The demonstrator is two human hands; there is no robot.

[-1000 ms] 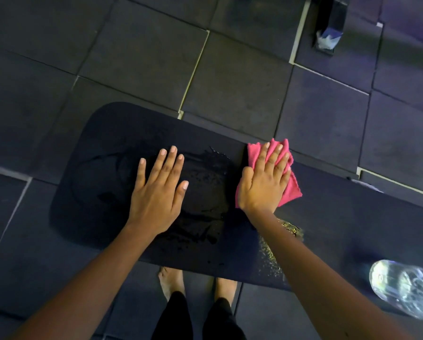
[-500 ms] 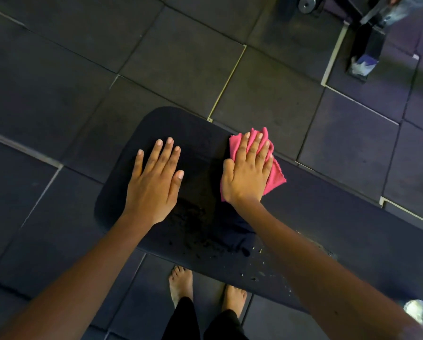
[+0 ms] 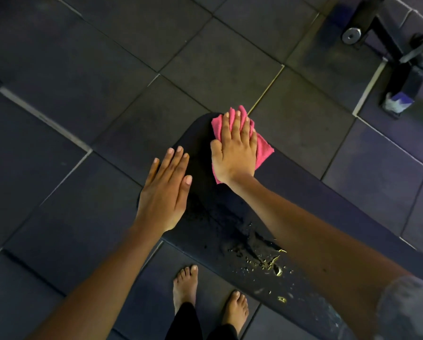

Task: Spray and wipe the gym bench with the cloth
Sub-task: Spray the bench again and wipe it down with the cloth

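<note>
The black padded gym bench (image 3: pixel 328 217) runs from the middle of the view toward the lower right. Wet droplets (image 3: pixel 262 261) glisten on its near side. My right hand (image 3: pixel 235 153) lies flat on a folded pink cloth (image 3: pixel 263 148), pressing it onto the far left end of the pad. My left hand (image 3: pixel 166 190) rests flat with fingers together at the bench's left end edge, holding nothing. A blurred clear bottle (image 3: pixel 407 312) shows at the lower right corner, partly hidden by my right arm.
Dark rubber floor tiles (image 3: pixel 107 69) surround the bench. A black equipment frame with a metal disc (image 3: pixel 351 35) stands at the upper right, a pale blue scrap (image 3: pixel 397 104) at its foot. My bare feet (image 3: pixel 205 295) stand just in front of the bench.
My right hand has slid the pink cloth leftward along the pad to its far end. My left hand has shifted to the bench's left edge. The view has swung left.
</note>
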